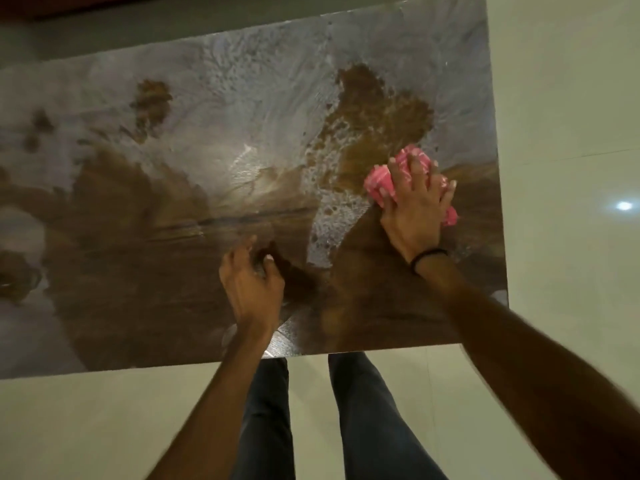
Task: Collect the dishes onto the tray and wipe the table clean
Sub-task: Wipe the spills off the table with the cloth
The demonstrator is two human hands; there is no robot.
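A glossy brown table (138, 271) fills most of the view, smeared with wide soapy, wet patches (249, 109). My right hand (414, 206) lies on a bunched pink cloth (382, 183) near the table's right side, fingers spread over it and pressing it onto the surface. My left hand (251, 282) rests on the table near its front edge, fingers loosely curled, holding nothing that I can see. No dishes or tray are in view.
Pale tiled floor (571, 98) surrounds the table on the right and in front. My legs (363, 410) in dark trousers stand at the front edge. The table's right edge (498, 202) runs close to the cloth.
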